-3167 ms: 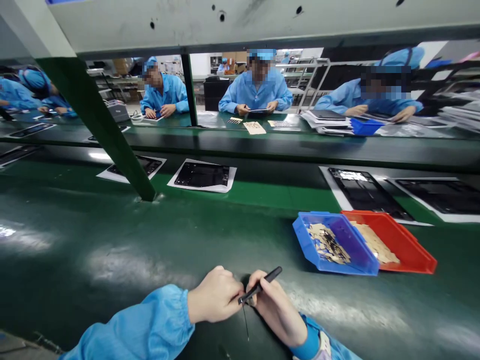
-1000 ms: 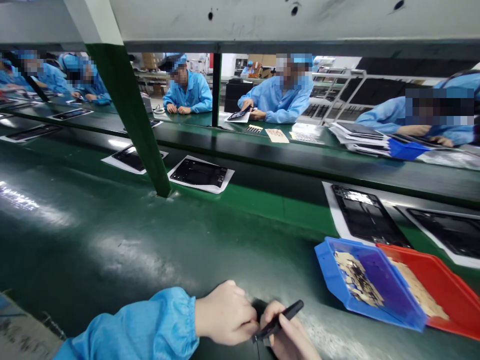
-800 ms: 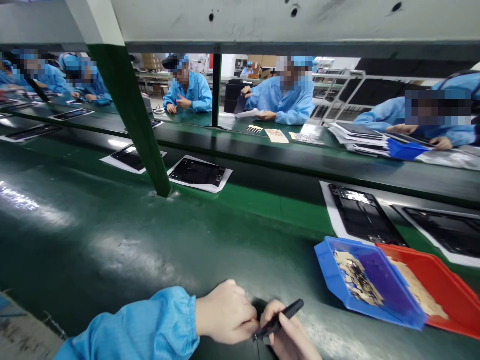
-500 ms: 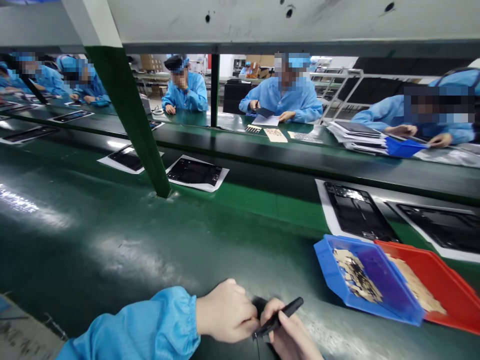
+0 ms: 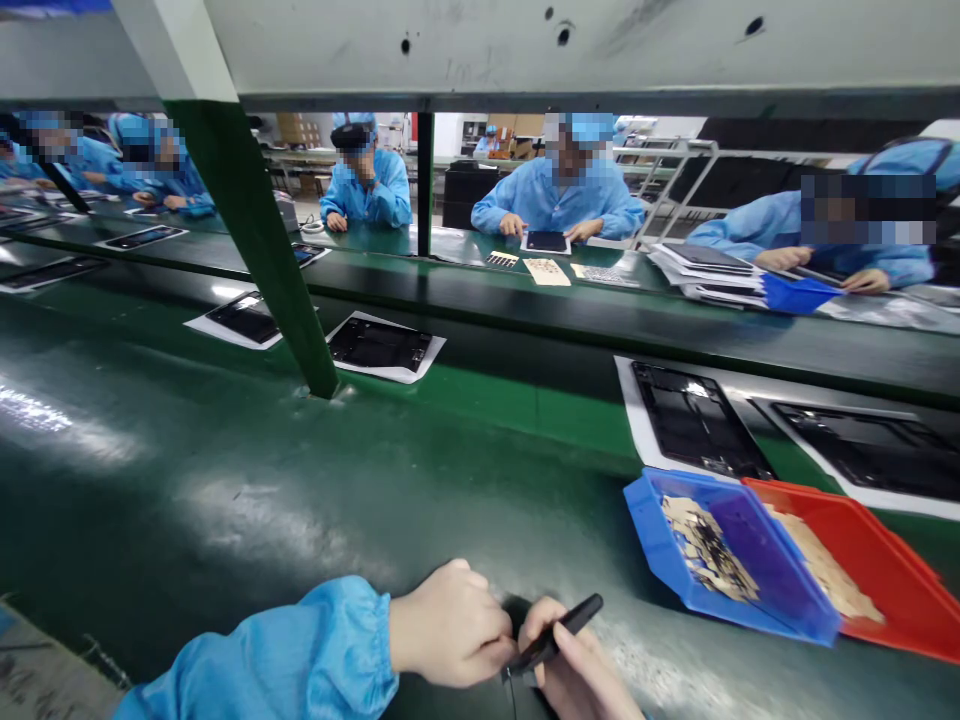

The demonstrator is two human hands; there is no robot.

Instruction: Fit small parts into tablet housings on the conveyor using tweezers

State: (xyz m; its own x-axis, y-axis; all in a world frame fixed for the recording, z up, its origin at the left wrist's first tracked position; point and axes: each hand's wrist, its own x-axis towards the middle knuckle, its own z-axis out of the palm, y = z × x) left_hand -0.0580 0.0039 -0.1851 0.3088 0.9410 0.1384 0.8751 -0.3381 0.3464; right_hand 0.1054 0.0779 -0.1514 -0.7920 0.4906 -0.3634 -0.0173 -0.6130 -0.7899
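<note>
My right hand (image 5: 574, 665) is closed round a slim black pen-shaped tool (image 5: 559, 632), which slants up to the right. The tool's lower end meets the curled fingers of my left hand (image 5: 457, 625). That left hand is closed, knuckles up, just above the green bench (image 5: 315, 530); whatever its fingertips pinch is hidden. A thin dark line runs down from the tool's tip to the bottom edge of the view. To the right of both hands stands a blue bin (image 5: 675, 590) with small beige and black pieces in it.
Beside the blue bin is a red bin (image 5: 892, 545) holding beige pieces. Behind them, dark tablet-like panels (image 5: 697, 420) lie on white sheets. A green post (image 5: 255, 240) rises at left, under a grey overhead beam (image 5: 480, 50). Several people in blue work across the line.
My hands and the black tool hold almost the same pose. The view has shifted slightly. Across the line, a person has lowered a dark panel flat onto the bench.
</note>
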